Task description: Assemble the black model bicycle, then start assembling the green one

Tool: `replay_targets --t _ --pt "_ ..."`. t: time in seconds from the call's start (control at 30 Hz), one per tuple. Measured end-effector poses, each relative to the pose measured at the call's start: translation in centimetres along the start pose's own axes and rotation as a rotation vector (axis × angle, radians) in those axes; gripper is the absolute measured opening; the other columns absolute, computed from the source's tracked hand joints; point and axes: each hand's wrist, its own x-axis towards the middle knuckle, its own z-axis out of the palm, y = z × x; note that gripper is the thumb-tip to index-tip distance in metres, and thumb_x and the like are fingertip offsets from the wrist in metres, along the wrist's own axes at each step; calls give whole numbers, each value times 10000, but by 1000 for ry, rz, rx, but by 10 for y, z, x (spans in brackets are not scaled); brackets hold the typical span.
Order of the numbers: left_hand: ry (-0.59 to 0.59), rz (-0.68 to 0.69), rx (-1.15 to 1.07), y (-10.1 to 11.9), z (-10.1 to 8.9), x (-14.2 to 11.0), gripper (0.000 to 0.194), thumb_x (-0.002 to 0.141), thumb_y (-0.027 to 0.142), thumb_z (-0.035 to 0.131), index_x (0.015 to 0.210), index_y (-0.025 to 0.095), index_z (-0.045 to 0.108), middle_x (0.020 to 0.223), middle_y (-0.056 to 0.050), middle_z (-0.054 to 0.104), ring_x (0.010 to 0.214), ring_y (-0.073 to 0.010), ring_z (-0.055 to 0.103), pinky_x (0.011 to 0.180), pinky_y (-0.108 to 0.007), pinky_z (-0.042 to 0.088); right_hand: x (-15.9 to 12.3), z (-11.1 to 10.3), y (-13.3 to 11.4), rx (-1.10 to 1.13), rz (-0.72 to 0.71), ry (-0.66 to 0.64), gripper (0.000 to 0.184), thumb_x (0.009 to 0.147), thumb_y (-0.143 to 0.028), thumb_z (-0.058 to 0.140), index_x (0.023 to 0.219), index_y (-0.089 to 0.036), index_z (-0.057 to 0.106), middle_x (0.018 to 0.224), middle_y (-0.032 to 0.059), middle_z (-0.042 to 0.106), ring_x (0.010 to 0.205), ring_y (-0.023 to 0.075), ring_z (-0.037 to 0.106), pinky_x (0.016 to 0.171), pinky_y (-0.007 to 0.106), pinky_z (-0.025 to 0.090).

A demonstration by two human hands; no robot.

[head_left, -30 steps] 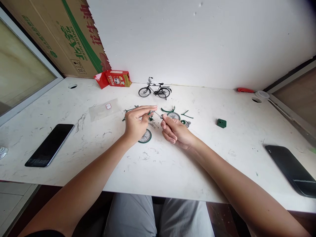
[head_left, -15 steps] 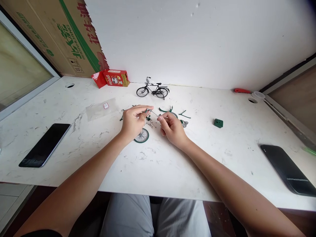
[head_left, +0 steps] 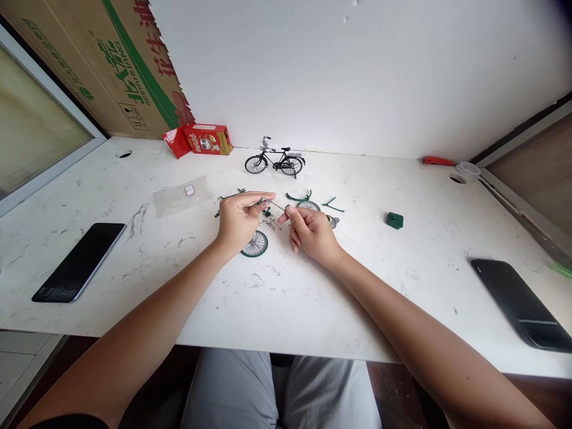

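Above the middle of the table, my left hand pinches a small metallic part, mostly hidden by thumb and fingers. My right hand is closed on a thin metal rod that looks like a small screwdriver. Its far end meets the part at my left fingertips. Below my left hand lies a model bicycle wheel with a green rim. Small silver pieces rest between the hands. Behind my right hand are a second wheel, a curved green part and a forked green part.
An assembled black model bicycle stands at the back. A red box and a clear plastic bag are on the left, near a phone. To the right lie a green block, a red tool and a black device.
Both hands stay in nearly the same place, with the thin rod still between them. My right index finger has stretched out further along the rod. The whole view has shifted slightly.
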Motion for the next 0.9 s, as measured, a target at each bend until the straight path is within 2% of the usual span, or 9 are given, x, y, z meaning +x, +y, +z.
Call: replay_targets --t 0.17,0.27,0.4,0.5,0.67,0.8,0.9 --pt "18 -1 -29 0 1 -1 197 943 180 706 1067 208 857 1123 -80 829 1047 -239 789 980 -375 630 1 6 -2 210 67 -53 529 1024 -680 519 864 -192 646 426 -91 402 358 132 508 435 267 379" --pt "12 -15 -26 1 2 -1 191 949 198 712 1075 201 855 1125 -85 827 1038 -236 788 982 -367 626 3 8 5 216 50 -34 526 1028 -693 493 857 -209 610 430 -91 396 361 128 461 441 276 365" --pt "-5 -42 -18 -1 5 -2 207 967 281 713 1080 175 850 1106 -103 824 990 -229 786 919 -347 643 3 7 12 -38 -28 106 510 1057 -685 416 947 -225 607 560 -46 496 504 148 506 532 297 397" --pt "-10 -88 -61 -4 8 -6 233 970 323 712 1082 168 845 1091 -108 819 951 -221 782 865 -342 660 3 2 9 -232 -118 193 388 1080 -609 434 1024 -238 535 725 -16 553 629 159 521 610 310 404" --pt "8 -131 -129 -10 11 -9 225 947 332 739 1061 169 845 1097 -110 811 974 -235 778 876 -375 674 5 -5 7 -300 -200 125 237 1085 -483 476 1054 -253 429 821 -9 571 661 157 512 638 317 402" --pt "-25 -129 -104 -11 10 -9 251 942 349 743 1085 168 841 1113 -114 805 992 -247 776 899 -390 670 7 -8 12 -359 -248 170 233 1069 -468 520 1005 -246 488 934 36 707 687 157 555 666 317 426" --pt "-42 -123 -69 -10 8 -9 242 952 342 732 1088 176 845 1118 -115 806 1019 -256 773 932 -404 659 6 -10 13 -420 -262 206 260 1054 -483 561 964 -240 554 941 39 759 697 168 599 676 318 437"
